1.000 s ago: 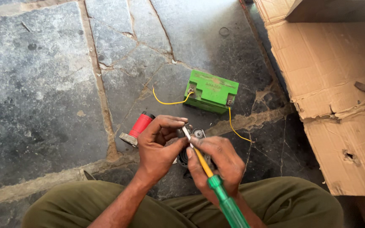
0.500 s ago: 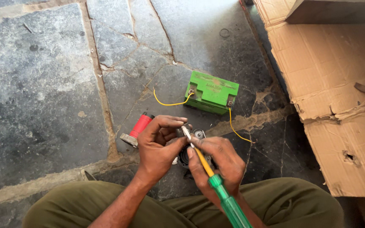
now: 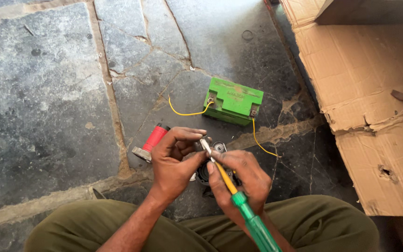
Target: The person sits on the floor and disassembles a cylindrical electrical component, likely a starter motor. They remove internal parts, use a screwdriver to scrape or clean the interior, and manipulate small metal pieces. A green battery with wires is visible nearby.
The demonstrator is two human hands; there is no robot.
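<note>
— What is being worked on, just below the middle of the frame?

— A small dark round part (image 3: pixel 211 168) with a grey metal face, mostly hidden by the fingers. The left hand (image 3: pixel 176 161) is clamped around its left side. The right hand (image 3: pixel 241 179) is closed on a screwdriver (image 3: pixel 239 205) with a yellow shaft and green handle; the metal tip lies at the top of the part, by the left thumb.

— And around it?

— Just left of the left hand a tool with a red grip (image 3: pixel 152 142) lies on the stone floor (image 3: pixel 47 93). Above the hands, near the centre, sits a green box-shaped battery (image 3: pixel 233 100); one yellow wire (image 3: pixel 185 109) curls from its left terminal, another runs down from its right terminal towards the right hand.

— Any open room?

— The whole left half is bare grey slabs with pale joints. On the right edge, flattened brown cardboard (image 3: pixel 364 84) covers the floor, torn along its lower border. The person's olive-green trousers (image 3: pixel 327 219) fill the bottom edge.
</note>
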